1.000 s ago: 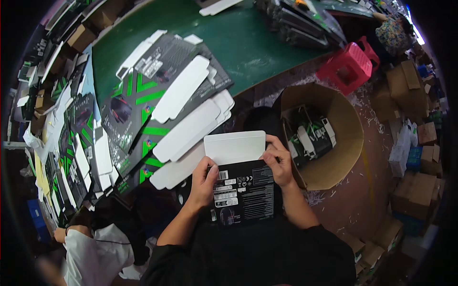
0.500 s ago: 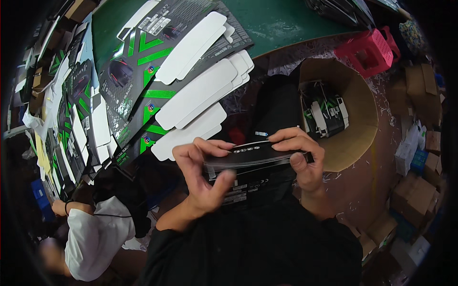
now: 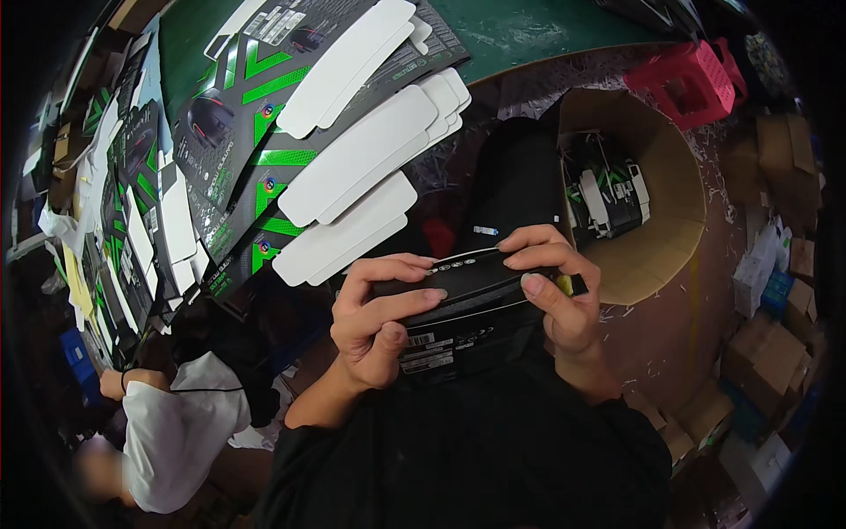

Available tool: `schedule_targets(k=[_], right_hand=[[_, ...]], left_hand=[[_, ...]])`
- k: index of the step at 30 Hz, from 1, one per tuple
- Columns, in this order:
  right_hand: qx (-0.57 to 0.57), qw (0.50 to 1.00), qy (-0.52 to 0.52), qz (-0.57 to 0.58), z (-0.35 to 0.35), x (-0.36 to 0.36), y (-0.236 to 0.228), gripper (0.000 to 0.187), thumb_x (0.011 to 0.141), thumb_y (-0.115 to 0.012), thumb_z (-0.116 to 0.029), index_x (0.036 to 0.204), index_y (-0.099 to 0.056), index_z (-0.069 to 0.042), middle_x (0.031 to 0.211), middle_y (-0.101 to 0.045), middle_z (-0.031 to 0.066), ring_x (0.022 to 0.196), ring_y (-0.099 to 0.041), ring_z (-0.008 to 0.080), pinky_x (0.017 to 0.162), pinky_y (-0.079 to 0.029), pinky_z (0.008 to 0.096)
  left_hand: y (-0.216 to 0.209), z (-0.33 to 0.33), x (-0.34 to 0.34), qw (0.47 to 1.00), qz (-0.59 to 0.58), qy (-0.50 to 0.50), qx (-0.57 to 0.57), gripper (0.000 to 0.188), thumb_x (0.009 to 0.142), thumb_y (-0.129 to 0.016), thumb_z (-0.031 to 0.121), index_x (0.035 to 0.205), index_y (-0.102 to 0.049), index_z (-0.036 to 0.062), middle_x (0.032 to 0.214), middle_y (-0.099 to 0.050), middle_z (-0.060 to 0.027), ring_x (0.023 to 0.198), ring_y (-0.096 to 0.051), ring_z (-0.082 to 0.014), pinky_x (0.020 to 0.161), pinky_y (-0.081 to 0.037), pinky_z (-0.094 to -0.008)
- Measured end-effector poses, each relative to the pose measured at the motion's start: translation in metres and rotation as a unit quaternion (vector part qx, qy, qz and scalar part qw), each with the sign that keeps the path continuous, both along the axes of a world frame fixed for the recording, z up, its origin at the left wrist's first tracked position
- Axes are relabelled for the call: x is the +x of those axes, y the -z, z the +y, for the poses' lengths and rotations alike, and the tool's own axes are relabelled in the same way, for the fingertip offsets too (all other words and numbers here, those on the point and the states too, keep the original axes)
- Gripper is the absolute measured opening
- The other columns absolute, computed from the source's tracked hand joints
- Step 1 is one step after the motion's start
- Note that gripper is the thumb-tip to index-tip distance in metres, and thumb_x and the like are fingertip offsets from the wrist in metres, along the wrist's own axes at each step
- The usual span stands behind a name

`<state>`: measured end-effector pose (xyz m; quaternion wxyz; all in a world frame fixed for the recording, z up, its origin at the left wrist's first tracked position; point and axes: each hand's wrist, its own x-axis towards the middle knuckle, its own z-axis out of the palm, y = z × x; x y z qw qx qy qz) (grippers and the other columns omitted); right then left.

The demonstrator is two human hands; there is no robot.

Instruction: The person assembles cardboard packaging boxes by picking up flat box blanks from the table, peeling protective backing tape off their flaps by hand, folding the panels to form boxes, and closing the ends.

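In front of my body I hold a black printed cardboard box, with pale labels on the panel towards me. My left hand grips its left end, two fingers lying across the upper flap and the thumb bent lower down. Around the right end my right hand is closed, fingers over the top edge and thumb pressed on the near edge. A small yellow patch shows beside the right fingers. The box's underside is hidden.
Flat black-and-green cartons with white flaps lie stacked on the green table. A round cardboard bin at right holds several folded boxes. Beyond it stands a pink stool. A co-worker's white sleeve is at lower left.
My left index finger has come down onto the box's upper flap, and the left thumb has drawn back and lower. The flap now lies closer to the near panel.
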<state>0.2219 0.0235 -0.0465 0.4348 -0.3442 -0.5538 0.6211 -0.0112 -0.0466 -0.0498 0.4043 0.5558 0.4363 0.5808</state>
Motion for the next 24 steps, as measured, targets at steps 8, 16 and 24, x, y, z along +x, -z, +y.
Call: schedule_targets(k=[8,16,24], right_hand=[[0.033,0.996,-0.047,0.07,-0.002,0.005,0.017,0.031,0.093,-0.069,-0.028,0.103,-0.075,0.0,0.115,-0.067,0.0197,0.101,-0.062,0.0243,0.09,-0.047,0.0339],[0.172,0.985,-0.024,-0.013,0.0,0.004,0.028,0.029,0.084,-0.08,-0.025,0.1,-0.076,-0.002,0.106,-0.071,0.0161,0.09,-0.064,0.0229,0.077,-0.048,0.0319],[0.179,0.982,0.049,-0.034,-0.003,-0.001,0.024,0.024,0.086,-0.079,-0.02,0.093,-0.073,0.002,0.094,-0.074,0.0164,0.082,-0.068,0.0256,0.072,-0.05,0.0321]], left_hand=[[0.003,-0.004,0.002,0.996,0.066,-0.025,0.055,0.03,0.086,-0.077,0.029,0.097,-0.076,0.0005,0.103,-0.057,-0.017,0.103,-0.065,-0.0369,0.087,-0.055,-0.0468],[0.012,-0.003,-0.003,0.998,0.032,-0.028,0.05,0.021,0.079,-0.082,0.014,0.092,-0.073,-0.0002,0.099,-0.06,-0.0156,0.102,-0.065,-0.0381,0.087,-0.056,-0.0474],[0.025,-0.028,0.017,0.998,-0.012,-0.051,0.04,0.088,0.078,-0.086,0.023,0.146,-0.037,0.0002,0.143,-0.043,-0.0326,0.128,-0.053,-0.0485,0.109,-0.041,-0.0532]])
